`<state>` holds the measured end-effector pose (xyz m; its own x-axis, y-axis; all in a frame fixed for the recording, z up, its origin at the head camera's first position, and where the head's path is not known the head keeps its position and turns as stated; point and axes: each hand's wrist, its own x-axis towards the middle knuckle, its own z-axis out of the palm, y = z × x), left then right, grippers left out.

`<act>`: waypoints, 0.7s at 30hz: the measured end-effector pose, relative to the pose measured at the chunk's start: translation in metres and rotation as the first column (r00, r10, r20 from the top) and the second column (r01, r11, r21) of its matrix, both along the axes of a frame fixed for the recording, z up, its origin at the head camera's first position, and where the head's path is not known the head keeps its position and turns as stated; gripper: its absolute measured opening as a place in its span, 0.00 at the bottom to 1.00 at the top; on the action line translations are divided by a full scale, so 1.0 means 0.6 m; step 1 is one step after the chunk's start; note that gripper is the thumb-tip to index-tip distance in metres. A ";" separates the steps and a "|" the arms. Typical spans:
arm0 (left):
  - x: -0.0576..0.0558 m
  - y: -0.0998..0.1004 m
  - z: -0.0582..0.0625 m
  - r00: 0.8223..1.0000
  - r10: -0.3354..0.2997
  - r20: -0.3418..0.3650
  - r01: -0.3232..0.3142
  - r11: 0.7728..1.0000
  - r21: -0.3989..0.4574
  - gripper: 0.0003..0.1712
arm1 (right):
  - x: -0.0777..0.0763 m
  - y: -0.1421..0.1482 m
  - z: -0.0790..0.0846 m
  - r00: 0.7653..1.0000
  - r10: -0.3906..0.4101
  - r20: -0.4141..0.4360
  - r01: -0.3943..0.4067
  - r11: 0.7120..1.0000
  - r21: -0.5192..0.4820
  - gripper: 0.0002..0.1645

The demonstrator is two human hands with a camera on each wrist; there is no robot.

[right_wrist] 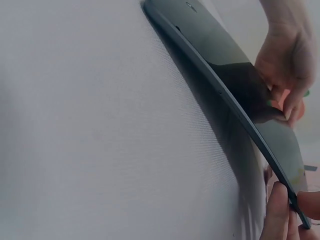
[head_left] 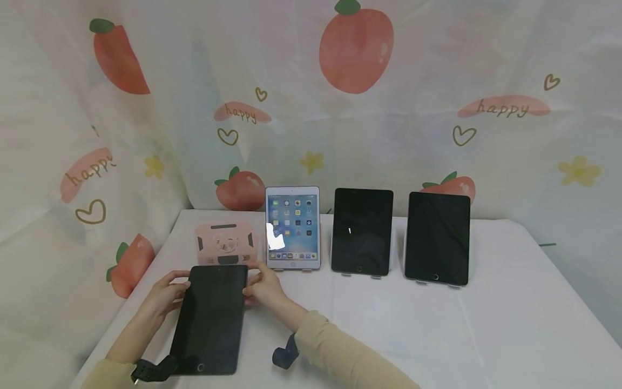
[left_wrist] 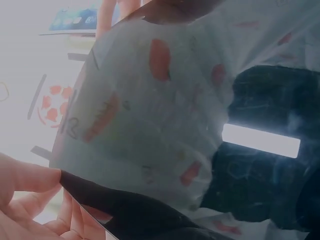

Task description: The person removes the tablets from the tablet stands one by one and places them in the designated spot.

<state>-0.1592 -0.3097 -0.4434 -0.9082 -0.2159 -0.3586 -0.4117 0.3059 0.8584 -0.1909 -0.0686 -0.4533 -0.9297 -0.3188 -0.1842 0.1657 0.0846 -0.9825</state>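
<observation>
A black-screened tablet (head_left: 214, 324) stands out at the table's front left, its far end raised and its home-button end low near the cloth. My left hand (head_left: 162, 297) pinches its left edge near the far end, thumb on the screen side and fingers behind. Opposite, my right hand (head_left: 264, 286) grips the right edge close to the top corner. In the right wrist view the tablet (right_wrist: 220, 90) slants edge-on above the white cloth. Just behind it sits a pink case (head_left: 204, 233) with dark strips and a football-like pattern, its lower part hidden.
On stands along the back are a lit white tablet (head_left: 293, 216) and two dark tablets, one in the middle (head_left: 362, 232) and one farther right (head_left: 437, 237). White cloth covers the table (head_left: 510, 324). A fruit-printed curtain (head_left: 413, 135) hangs behind and at the left.
</observation>
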 end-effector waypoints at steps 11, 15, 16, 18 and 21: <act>-0.002 0.000 -0.004 1.000 -0.003 0.016 0.004 0.999 -0.039 0.24 | 0.006 -0.007 -0.008 1.000 0.001 0.016 -0.002 0.999 0.036 0.32; -0.003 -0.001 -0.005 0.999 -0.028 0.020 0.029 0.998 -0.055 0.26 | 0.006 -0.005 -0.011 0.999 0.013 0.029 -0.014 0.999 0.035 0.32; -0.003 -0.001 -0.004 0.999 -0.034 0.024 0.036 0.998 -0.059 0.26 | 0.006 -0.005 -0.010 0.999 0.016 0.032 -0.017 0.999 0.036 0.32; -0.003 0.000 -0.003 0.998 -0.049 0.033 0.051 0.996 -0.071 0.26 | 0.008 -0.004 -0.010 0.999 0.022 0.038 -0.024 0.999 0.045 0.33; -0.003 0.001 -0.001 0.997 -0.070 0.042 0.073 0.993 -0.093 0.26 | 0.009 -0.003 -0.009 0.998 0.036 0.042 -0.039 0.997 0.066 0.34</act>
<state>-0.1608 -0.3092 -0.4441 -0.9085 -0.1857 -0.3744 -0.4179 0.4149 0.8082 -0.1853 -0.0706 -0.4587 -0.9087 -0.3389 -0.2436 0.2008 0.1566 -0.9670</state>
